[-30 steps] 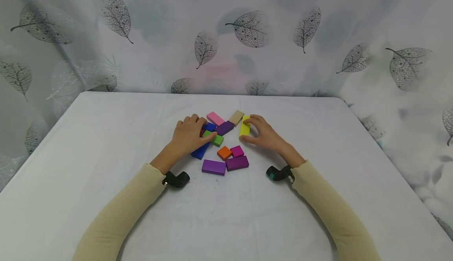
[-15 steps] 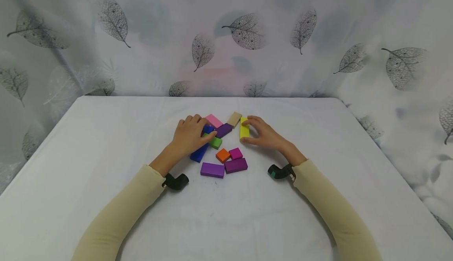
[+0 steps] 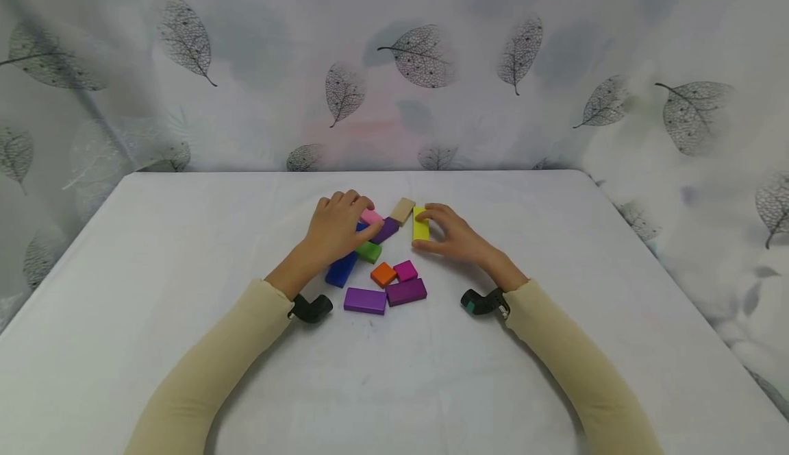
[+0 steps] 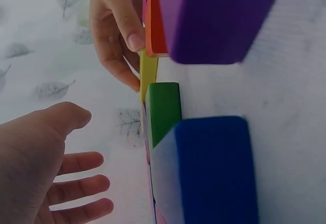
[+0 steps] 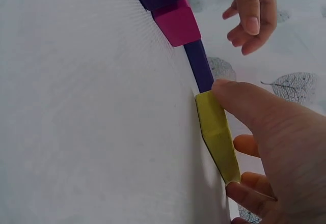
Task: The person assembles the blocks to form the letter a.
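My left hand hovers over the left side of a loose group of coloured blocks, fingers spread and relaxed. Nothing sits between its thumb and fingers in the left wrist view. Below it lie a blue block, a green block, a pink block and a dark purple block, partly covered by the hand. My right hand holds a yellow block flat on the table, thumb at its near end and fingertips at the far end, as the right wrist view confirms.
A tan block lies just left of the yellow one. Nearer are an orange block, a magenta block, a plum block and a violet block. A leaf-patterned curtain hangs behind the white table.
My left hand has lifted off the blocks on the left and shifted slightly away from me, toward the pink block. The right hand stays at the yellow block. The head view has drifted slightly.
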### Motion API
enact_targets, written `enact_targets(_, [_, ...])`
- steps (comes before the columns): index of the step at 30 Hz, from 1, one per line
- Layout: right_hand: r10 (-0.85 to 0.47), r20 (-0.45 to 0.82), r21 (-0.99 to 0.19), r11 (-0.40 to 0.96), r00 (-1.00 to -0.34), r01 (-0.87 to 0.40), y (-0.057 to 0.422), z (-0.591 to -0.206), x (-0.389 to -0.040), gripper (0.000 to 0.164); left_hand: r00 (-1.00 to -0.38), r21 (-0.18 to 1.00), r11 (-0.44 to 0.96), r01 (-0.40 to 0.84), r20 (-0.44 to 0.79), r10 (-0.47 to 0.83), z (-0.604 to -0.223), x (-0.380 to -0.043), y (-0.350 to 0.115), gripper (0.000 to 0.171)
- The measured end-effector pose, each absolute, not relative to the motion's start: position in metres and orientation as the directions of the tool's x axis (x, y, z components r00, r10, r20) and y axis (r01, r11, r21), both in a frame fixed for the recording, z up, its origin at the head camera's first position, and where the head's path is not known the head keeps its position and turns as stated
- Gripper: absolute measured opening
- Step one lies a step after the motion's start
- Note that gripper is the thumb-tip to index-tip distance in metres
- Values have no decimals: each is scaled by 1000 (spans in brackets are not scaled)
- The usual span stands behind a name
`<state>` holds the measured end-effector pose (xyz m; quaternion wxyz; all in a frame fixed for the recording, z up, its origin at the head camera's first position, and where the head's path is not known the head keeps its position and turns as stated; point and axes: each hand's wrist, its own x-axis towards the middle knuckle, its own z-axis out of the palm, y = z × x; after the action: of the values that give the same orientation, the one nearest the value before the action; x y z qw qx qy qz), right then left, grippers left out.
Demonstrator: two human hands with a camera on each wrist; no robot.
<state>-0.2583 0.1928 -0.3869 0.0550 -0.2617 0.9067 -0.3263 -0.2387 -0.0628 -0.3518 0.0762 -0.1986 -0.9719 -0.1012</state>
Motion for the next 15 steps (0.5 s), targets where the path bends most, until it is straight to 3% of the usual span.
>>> enact_targets(15, [-495, 84, -656, 625, -865, -422, 196, -396, -258, 51, -876, 182, 860, 477, 177, 449, -342, -258, -39, 48])
